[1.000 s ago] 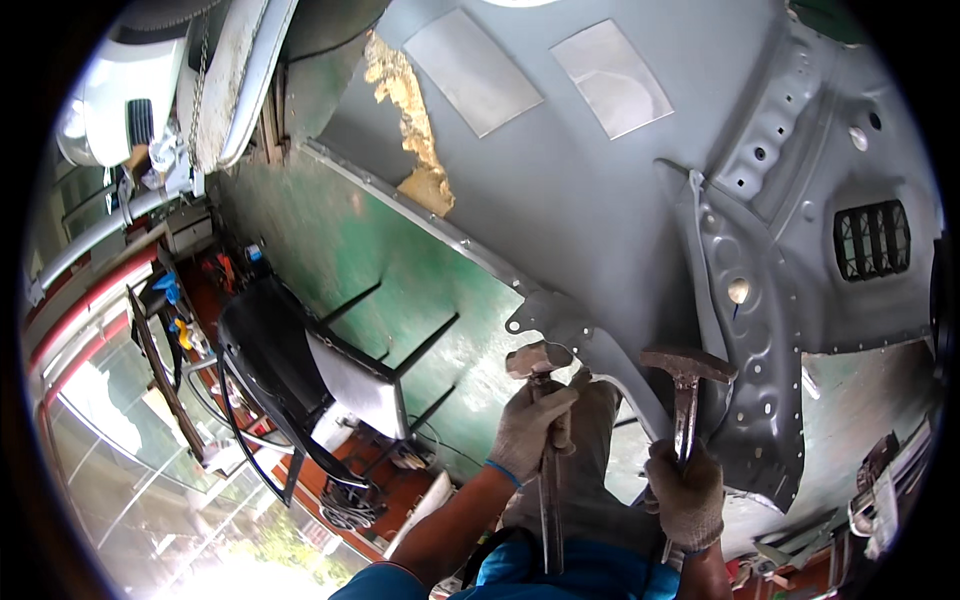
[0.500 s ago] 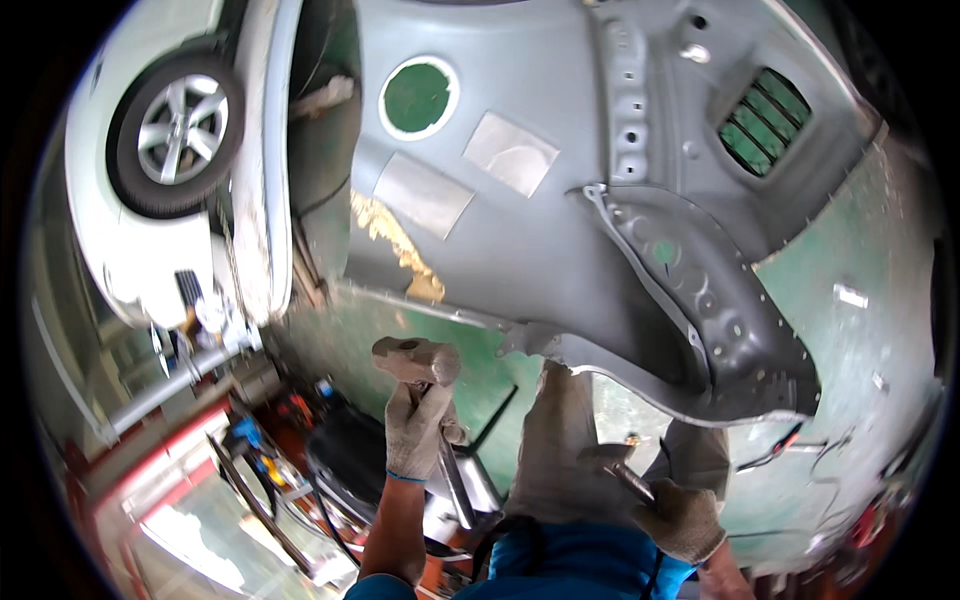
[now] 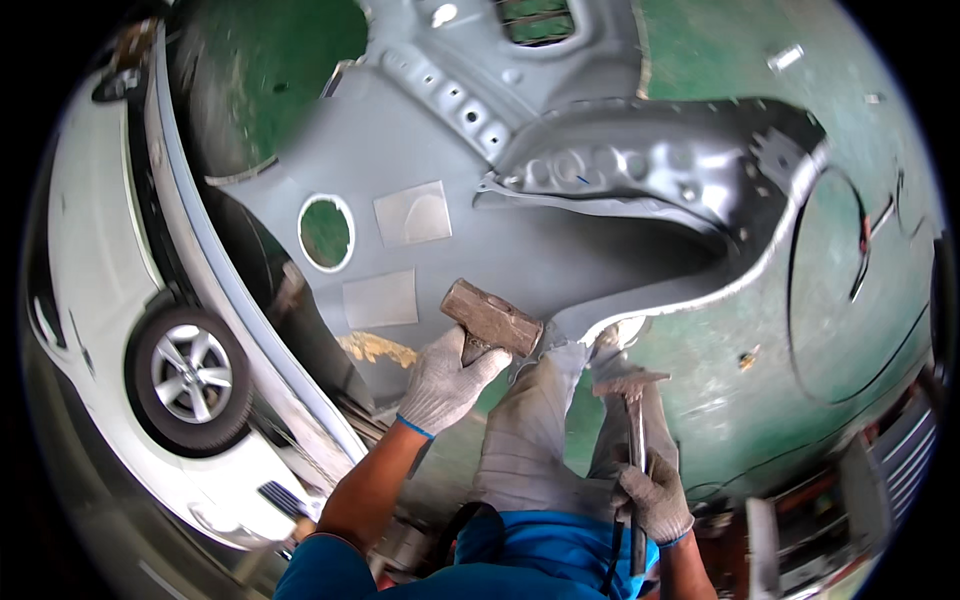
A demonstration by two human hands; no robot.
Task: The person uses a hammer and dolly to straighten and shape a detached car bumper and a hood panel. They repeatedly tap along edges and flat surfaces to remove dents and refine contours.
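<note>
My left hand (image 3: 447, 385), in a pale knit glove, is closed just below the head of a sledgehammer (image 3: 492, 317). Its worn, rusty block lies tilted over the lower edge of a grey car body panel (image 3: 560, 245); whether the two touch I cannot tell. Most of the sledgehammer's handle is hidden. My right hand (image 3: 655, 497), gloved too, is wrapped round the metal handle of a body hammer (image 3: 634, 400). That hammer stands head up in front of my leg, apart from the panel. Two light square pads (image 3: 414, 213) and a ragged yellowish foam strip (image 3: 376, 349) mark the panel's surface.
On the left stands a white car (image 3: 100, 250) with its wheel (image 3: 188, 379) beside the panel. A black cable (image 3: 792, 330) loops over the green floor (image 3: 730, 400) at right, near a thin tool (image 3: 873, 245). A metal cabinet (image 3: 850, 500) occupies the lower right.
My view has turned, so panel and car appear rotated. The sledgehammer in my left hand now overlaps the panel's lower edge. The body hammer has swung from slanted to nearly upright.
</note>
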